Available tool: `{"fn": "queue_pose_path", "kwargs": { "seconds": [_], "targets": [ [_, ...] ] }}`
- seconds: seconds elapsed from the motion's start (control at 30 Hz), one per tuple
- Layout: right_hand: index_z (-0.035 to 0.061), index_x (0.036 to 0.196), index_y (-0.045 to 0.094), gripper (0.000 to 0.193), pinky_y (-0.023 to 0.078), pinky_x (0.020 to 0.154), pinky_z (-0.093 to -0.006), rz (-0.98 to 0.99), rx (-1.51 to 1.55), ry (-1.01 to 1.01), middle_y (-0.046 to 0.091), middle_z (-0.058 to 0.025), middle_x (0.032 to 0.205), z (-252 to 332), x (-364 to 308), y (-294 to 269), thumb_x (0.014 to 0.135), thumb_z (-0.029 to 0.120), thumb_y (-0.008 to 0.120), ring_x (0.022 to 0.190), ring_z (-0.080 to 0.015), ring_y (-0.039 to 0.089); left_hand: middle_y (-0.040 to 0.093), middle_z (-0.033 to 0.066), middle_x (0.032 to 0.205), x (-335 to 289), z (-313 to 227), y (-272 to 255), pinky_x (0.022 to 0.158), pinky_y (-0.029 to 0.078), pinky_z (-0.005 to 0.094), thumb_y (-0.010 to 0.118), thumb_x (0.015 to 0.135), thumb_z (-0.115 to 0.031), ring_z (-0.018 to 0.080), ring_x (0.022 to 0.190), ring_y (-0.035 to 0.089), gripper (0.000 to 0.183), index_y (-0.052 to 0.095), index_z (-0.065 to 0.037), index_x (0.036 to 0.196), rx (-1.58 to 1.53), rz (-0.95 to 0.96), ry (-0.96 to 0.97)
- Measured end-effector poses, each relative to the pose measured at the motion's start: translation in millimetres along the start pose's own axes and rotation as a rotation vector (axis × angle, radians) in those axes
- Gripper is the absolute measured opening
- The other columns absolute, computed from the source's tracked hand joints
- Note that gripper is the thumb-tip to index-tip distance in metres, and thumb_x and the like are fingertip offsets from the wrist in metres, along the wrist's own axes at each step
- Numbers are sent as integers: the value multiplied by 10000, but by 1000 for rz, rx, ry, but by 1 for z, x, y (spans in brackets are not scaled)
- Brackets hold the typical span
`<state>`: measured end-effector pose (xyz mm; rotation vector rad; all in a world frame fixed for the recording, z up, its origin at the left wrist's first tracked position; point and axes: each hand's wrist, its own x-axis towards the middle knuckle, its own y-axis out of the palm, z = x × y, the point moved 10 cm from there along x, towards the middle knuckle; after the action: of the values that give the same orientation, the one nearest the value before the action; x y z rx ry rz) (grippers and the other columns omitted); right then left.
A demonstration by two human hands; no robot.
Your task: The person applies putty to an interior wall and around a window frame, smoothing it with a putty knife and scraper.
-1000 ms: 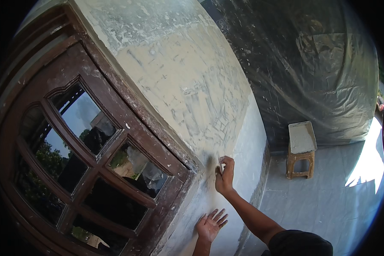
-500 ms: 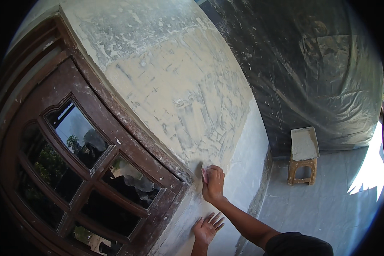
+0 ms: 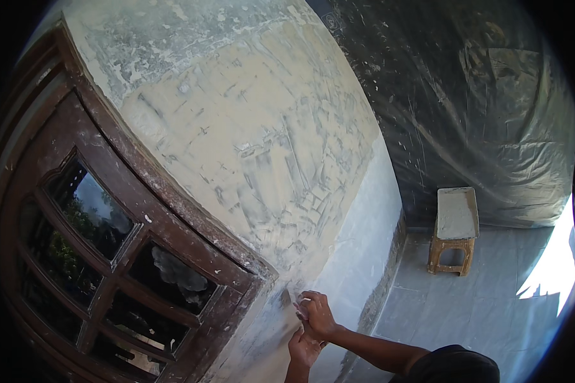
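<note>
Wall (image 3: 243,147) coated in cream-beige compound, dragged in short overlapping strokes, grey showing through; mottled, flaking grey-white above, smoother bluish white below. Right hand (image 3: 318,314) low on it, fingers curled, pinching a small flat tool (image 3: 299,308) (pale edge, pinkish toward the grip; exact kind unclear) close to the wall, just beyond the lower corner of the door frame. Left hand (image 3: 305,348) just below, overlapped by the right; cannot tell whether its fingers are spread or pressed together. Door (image 3: 124,255) dark brown, scuffed and spattered pale, curved-top glass panes with reflections. To the right, a creased black sheet (image 3: 466,115) hangs over a grey floor (image 3: 421,293), a hard patch of sunlight at its edge. Shallow rectangular tray (image 3: 457,213), pale-coated inside, sits on a brown stool (image 3: 452,256). Against half a second ago: right hand lower, now meeting the left in view; then they were apart, left fingers spread.
</note>
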<state>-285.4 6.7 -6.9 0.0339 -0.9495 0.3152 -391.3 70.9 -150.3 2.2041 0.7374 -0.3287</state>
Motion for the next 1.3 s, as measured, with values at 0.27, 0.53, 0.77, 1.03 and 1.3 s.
{"fn": "queue_pose_path", "kwargs": {
  "seconds": [0.27, 0.53, 0.77, 1.03, 1.3],
  "targets": [
    [-75, 1183, 424, 522, 343, 988, -520, -154, -117, 360, 417, -302, 1288, -97, 22, -9, 721, -1, 654, 1193, -464, 404, 385, 314, 1463, -14, 13, 8, 1130, 284, 605, 393, 957, -405, 521, 1350, 371, 592, 419, 53, 1332, 31, 61, -34],
    [-55, 1150, 460, 473, 359, 933, -511, -300, -111, 390, 468, -282, 1213, -60, 61, -38, 703, -47, 614, 1132, -446, 451, 377, 314, 1474, -33, -10, 10, 1126, 296, 601, 373, 979, -381, 531, 1340, 380, 568, 378, 54, 1343, 2, 100, 48],
    [-61, 1176, 440, 512, 357, 944, -523, -226, 10, 85, 462, -296, 1216, 14, 49, -8, 698, -38, 622, 1146, -465, 444, 347, 319, 1500, -46, -15, -4, 1129, 301, 580, 311, 1003, -380, 512, 1350, 385, 545, 368, 25, 1363, -74, 187, 38],
    [-59, 1207, 424, 513, 338, 958, -541, -122, -130, 22, 456, -276, 1232, 43, 19, 15, 728, -70, 606, 1132, -463, 437, 308, 325, 1519, -88, -27, -12, 1151, 275, 568, 308, 1004, -391, 501, 1381, 350, 566, 319, 21, 1392, -1, 180, 38],
    [-46, 1201, 385, 561, 325, 984, -546, -101, -86, 100, 423, -299, 1233, 57, -13, 50, 681, -78, 591, 1159, -474, 412, 307, 323, 1519, -116, -18, -36, 1150, 279, 566, 307, 1006, -395, 497, 1383, 349, 578, 309, 24, 1403, -20, 210, -33]
  ]
}}
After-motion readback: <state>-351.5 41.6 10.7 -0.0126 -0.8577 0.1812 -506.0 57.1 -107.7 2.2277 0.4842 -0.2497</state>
